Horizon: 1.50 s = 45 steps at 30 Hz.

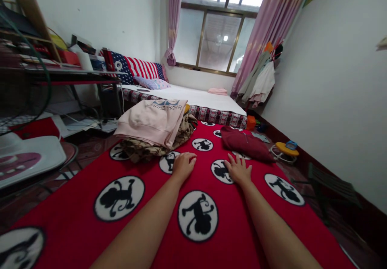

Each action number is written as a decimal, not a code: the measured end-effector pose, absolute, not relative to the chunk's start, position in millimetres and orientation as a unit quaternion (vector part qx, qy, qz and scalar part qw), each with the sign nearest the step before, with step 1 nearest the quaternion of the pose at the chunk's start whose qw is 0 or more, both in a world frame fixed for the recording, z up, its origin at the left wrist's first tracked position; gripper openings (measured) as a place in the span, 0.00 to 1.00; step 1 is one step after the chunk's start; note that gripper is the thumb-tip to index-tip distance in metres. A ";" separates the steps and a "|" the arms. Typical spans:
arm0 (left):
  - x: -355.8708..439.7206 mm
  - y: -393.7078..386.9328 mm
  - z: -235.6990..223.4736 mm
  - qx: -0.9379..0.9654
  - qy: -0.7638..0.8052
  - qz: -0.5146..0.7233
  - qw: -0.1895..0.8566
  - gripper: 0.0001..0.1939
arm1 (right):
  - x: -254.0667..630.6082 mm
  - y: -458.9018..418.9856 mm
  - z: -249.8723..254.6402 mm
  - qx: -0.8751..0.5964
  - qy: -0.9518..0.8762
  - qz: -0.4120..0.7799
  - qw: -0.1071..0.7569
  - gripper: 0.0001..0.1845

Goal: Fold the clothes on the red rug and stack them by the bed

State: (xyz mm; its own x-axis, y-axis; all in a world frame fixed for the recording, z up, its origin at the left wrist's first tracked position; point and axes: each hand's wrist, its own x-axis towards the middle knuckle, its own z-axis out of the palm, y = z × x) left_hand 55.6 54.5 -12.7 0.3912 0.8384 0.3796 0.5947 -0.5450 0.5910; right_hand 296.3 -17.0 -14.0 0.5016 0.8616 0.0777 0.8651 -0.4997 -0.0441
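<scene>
Both arms reach forward over a red blanket (238,228) printed with white circles and black monkey figures. My left hand (184,166) is over the blanket, fingers slightly curled and apart, just right of a stack of clothes. On top of that stack lies a folded pale pink sweatshirt (151,120) with lettering; a brown patterned garment (145,148) is beneath it. My right hand (238,169) has its fingers spread over the blanket, in front of a folded dark red garment (246,142). Neither hand holds anything.
A bed with a white sheet (187,94) stands under the window, with a flag-patterned pillow (142,67) on it. A cluttered desk (66,73) and a white chair (33,156) are at left. At right are a yellow stool (287,149) and a dark folding stool (329,184).
</scene>
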 end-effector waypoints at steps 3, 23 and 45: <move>56.7 47.7 -14.6 0.827 0.435 0.315 0.165 0.13 | 262.4 -34.8 -16.3 -0.870 -0.489 -0.024 0.056 0.34; -24.1 165.1 113.3 0.767 0.617 0.172 -0.027 0.43 | 239.7 -64.8 -18.4 -0.826 -0.531 0.004 0.188 0.26; 21.7 -75.8 88.1 0.971 0.141 0.127 0.142 0.10 | 264.1 -74.5 -18.6 -0.540 -0.262 0.206 0.773 0.34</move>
